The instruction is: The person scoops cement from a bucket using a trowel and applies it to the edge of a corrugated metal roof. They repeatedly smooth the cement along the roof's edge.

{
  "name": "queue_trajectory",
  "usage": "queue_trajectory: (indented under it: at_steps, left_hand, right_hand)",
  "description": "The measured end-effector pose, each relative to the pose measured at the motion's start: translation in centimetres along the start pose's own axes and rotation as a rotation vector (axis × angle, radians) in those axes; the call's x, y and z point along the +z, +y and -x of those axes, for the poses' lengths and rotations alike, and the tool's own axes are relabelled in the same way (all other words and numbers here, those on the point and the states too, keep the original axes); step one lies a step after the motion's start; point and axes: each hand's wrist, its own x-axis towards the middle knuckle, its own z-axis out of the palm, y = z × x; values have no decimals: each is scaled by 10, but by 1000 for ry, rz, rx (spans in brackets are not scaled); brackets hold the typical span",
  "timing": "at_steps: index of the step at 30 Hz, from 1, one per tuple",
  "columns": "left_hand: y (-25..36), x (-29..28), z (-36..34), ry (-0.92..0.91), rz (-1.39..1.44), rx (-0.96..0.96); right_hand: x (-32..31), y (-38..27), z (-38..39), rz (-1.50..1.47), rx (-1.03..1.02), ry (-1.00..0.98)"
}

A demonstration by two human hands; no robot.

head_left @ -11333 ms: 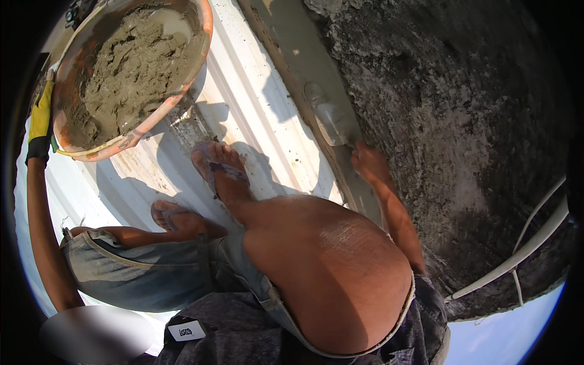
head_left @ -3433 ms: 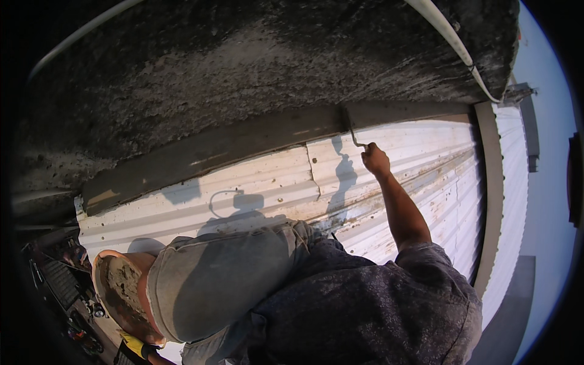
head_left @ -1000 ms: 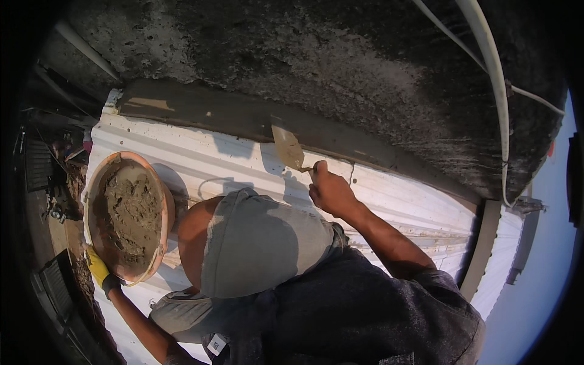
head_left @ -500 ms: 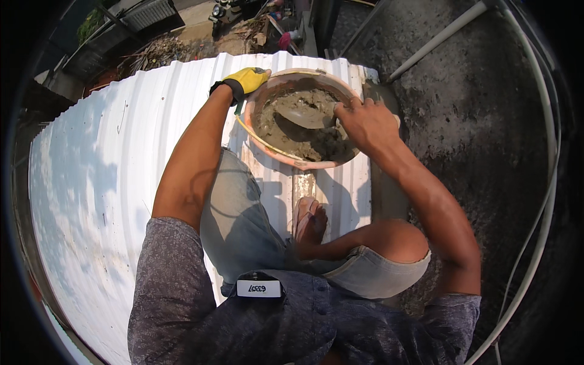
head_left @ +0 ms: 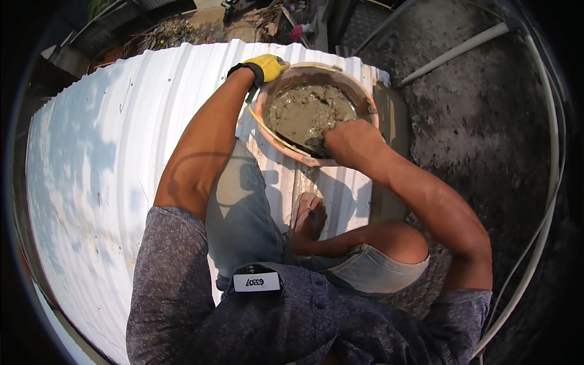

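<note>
A round, pinkish-orange bucket [head_left: 311, 162] holds wet grey mortar [head_left: 310, 109]. My left hand [head_left: 269, 66], in a yellow glove with a dark cuff, is closed on the far left part of the bucket's rim. My bare right hand [head_left: 354, 145] is curled into a grip at the near right side, low over the mortar. It holds a trowel whose blade is now out of sight, down in the mortar or behind the fingers. A yellowish handle [head_left: 274, 135] lies along the bucket's near left edge.
Under the bucket spreads a white corrugated metal sheet [head_left: 91, 164]. My bare foot [head_left: 310, 214] is planted just in front of the bucket. To the right are a dark, stained concrete surface [head_left: 468, 152], a grey pipe [head_left: 456, 53] and a pale hose [head_left: 550, 207]. Rubble [head_left: 170, 35] lies beyond the sheet.
The trowel blade, earlier visible on top of the mortar, has gone from sight. My right hand has turned over and come nearer, down toward the mortar. My left hand stays on the rim.
</note>
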Motion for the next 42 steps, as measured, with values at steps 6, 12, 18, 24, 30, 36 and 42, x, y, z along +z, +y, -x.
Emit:
queue_trajectory:
  at_steps: [6, 12, 18, 24, 30, 36, 42]
  left_hand:
    - [-6, -3, 3, -4, -15, 3]
    - [-35, -10, -9, 93, -43, 40]
    - [3, 18, -40, 189, 307, -30]
    - [-106, 1, -108, 199, -154, 23]
    - [-114, 29, -139, 58, -268, 29]
    - [-153, 15, -170, 124, -341, 17]
    - [-126, 21, -144, 209, -314, 22]
  right_hand:
    - [-4, 64, 3, -892, 256, -470]
    - [44, 88, 66, -1659, 245, -328]
    - [126, 28, 247, -1894, 461, 381]
    - [217, -184, 353, -1887, 1391, 866]
    - [263, -355, 389, -1618, 2306, 927]
    - [300, -354, 398, -980, 2528, 210]
    - [305, -330, 397, -907, 2608, 1]
